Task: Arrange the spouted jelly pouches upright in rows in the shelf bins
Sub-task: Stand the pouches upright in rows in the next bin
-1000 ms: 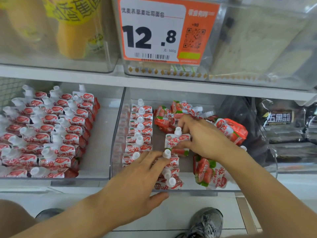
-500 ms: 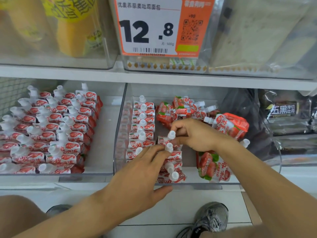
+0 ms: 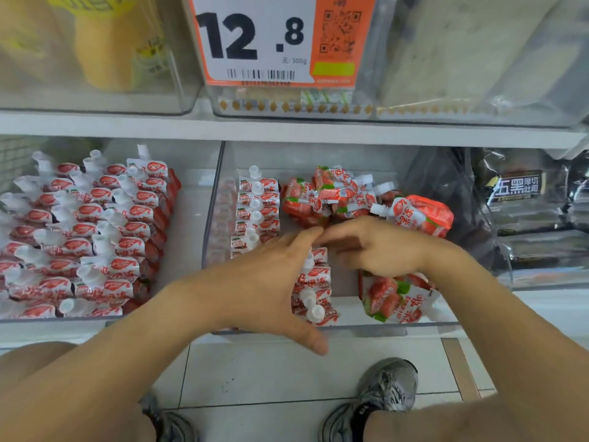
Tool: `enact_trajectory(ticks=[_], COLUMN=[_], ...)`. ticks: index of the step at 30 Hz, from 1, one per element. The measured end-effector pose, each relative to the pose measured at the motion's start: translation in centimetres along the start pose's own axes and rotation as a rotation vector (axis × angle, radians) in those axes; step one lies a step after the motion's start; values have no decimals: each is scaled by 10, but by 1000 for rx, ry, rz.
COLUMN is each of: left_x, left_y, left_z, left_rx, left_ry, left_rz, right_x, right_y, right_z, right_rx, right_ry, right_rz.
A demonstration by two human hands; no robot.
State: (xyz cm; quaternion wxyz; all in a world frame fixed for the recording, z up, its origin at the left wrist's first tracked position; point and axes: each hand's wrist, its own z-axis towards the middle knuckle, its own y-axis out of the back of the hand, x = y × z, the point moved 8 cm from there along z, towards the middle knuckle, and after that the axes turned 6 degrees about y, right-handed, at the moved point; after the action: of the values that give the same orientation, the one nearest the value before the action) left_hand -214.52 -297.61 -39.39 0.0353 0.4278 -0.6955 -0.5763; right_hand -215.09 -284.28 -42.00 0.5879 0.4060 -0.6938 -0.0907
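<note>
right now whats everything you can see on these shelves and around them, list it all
left bin: one, clear, lower shelf left, rows of upright red-and-white jelly pouches, too many to count
middle bin: one, clear, lower shelf centre
upright rows: two, red-white, left part of middle bin
loose pouches: a heap, red-green-white, lying at bin's back and right
flat pouch: one, front right of middle bin
price tag: one, orange-white, reads 12.8, upper shelf
dark bread bags: several, black, lower right
yellow package: one, upper left bin
shoes: two, grey, on tiled floor
left hand: open, over second row
right hand: fingers curled, grip unclear
</note>
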Motion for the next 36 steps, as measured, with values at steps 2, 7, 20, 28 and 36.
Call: enact_trajectory(ticks=[2,7,20,28,36], left_x=[1,5,1,-33,21], left_y=[-3,-7,11,44,86], left_z=[3,5,4,12,-13], left_rx=[20,3,-179,-300,-537], left_ry=[-10,-11,-46,-177,50], left_rz=[21,56,-36,-499,-518], right_x=[9,-2,6,46,19], right_y=[30,25,6,37,58], right_z=[-25,-88,-99,-94,-56], right_rx=[-199,-157,-253,-791,-842], right_ry=[-28,-307,-142,196,196], right_rz=[-97,-436,-459,76,244])
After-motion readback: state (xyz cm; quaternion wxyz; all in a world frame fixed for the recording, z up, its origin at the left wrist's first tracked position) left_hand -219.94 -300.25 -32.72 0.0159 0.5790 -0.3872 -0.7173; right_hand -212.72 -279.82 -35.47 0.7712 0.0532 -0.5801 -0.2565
